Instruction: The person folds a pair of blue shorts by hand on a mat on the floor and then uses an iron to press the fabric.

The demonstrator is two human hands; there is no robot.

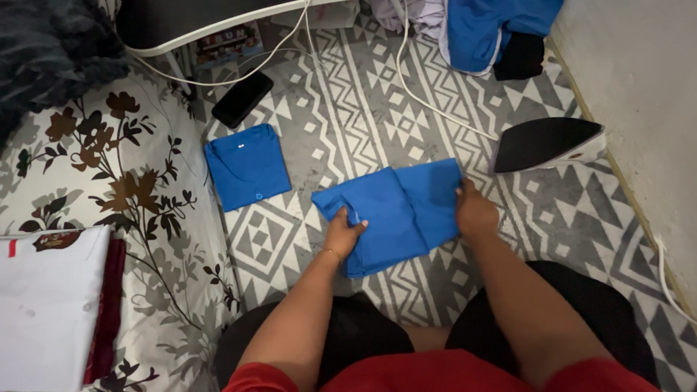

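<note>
Between the hands: the left hand (343, 236) and the right hand (475, 213) rest on the blue cloth (396, 214), so there is little room there.
Left side: a folded blue shirt (247, 165) lies near, with a strip of bare patterned rug (341, 109) between it and the cloth.
Far left: the flowered bedding (138, 181) blocks the way (it bears a white folded pile (47, 290)).
Right side: the iron (548, 144) sits near the right hand, just past the cloth.
Far right: the wall (639, 87) stops any reach.
Top: a white cord (435, 109) crosses the rug, a black phone (242, 98) lies at the upper left, and a heap of clothes (483, 29) lies beyond.
Bottom: the person's knees fill the near edge.
</note>
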